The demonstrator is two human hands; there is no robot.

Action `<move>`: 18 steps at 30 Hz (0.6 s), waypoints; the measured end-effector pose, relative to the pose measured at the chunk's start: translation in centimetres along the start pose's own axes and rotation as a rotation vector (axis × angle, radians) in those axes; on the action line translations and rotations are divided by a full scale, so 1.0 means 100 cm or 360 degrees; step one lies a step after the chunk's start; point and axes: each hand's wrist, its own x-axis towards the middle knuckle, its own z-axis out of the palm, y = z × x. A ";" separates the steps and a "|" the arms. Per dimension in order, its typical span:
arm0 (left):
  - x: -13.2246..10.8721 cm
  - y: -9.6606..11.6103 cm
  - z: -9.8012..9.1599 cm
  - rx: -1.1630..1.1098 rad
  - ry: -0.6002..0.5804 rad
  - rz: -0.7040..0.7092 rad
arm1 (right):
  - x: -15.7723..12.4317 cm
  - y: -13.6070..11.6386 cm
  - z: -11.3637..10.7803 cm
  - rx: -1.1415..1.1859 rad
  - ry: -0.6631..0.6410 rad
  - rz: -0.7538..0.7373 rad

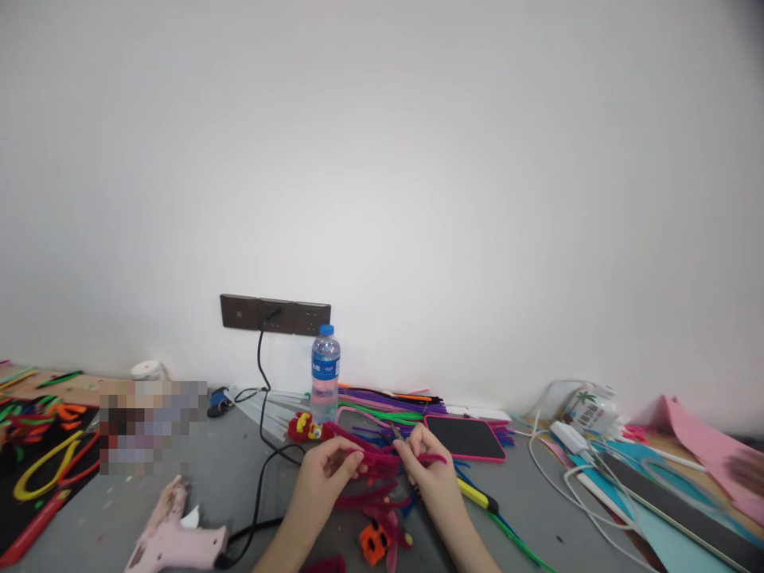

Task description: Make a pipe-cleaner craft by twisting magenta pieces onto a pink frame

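Note:
My left hand pinches a dark pink pipe cleaner between thumb and fingers. The same strand runs across to my right hand, which is closed on it. A metal-tipped tool, perhaps scissors or pliers, also pokes out of my right hand; most of it is hidden. More dark pink pipe cleaners lie below my hands. Behind my left hand is a red and yellow fuzzy figure. An orange fuzzy piece with black spots lies on the table beneath.
Behind stand a water bottle and bundled pipe cleaners. A phone and yellow cutter lie right. The corded pink glue gun is front left. White cables cross the right side, near another person's blurred hand.

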 end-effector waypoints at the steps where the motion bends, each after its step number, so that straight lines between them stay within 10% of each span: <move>1: 0.000 0.001 0.000 0.0010 0.0004 -0.0001 | -0.001 -0.001 0.000 0.0011 0.0006 0.0006; 18: -0.004 0.009 0.000 0.0309 0.0006 0.0050 | -0.010 -0.015 0.008 -0.0102 -0.0518 0.0152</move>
